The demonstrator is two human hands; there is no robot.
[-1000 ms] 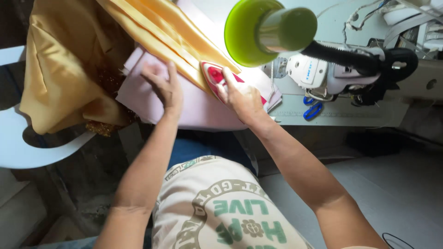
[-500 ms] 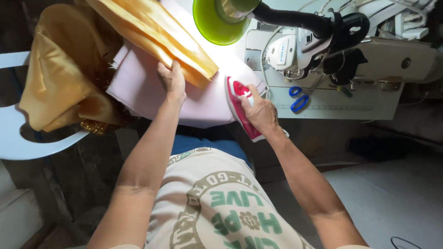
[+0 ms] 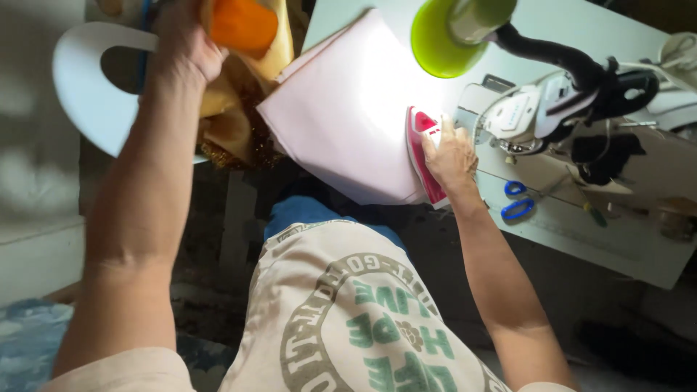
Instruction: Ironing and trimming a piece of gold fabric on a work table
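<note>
My right hand (image 3: 451, 154) grips a pink and white clothes iron (image 3: 421, 156), which stands on its side at the right edge of a pale pink cloth pad (image 3: 348, 116) on the table. My left hand (image 3: 181, 40) is raised at the upper left and holds golden-yellow satin fabric (image 3: 243, 25), lifted off the pad. More of that fabric (image 3: 232, 131) hangs bunched over a white plastic chair (image 3: 87, 87) to the left of the pad.
A green-shaded gooseneck lamp (image 3: 443, 36) hangs over the pad. A white sewing machine (image 3: 537, 109) stands to the right of the iron, with blue-handled scissors (image 3: 517, 203) on the white table (image 3: 595, 232) near its front edge.
My left hand has left the pad and lifted the golden fabric up and to the left. The iron has moved to the pad's right edge. The head camera has shifted.
</note>
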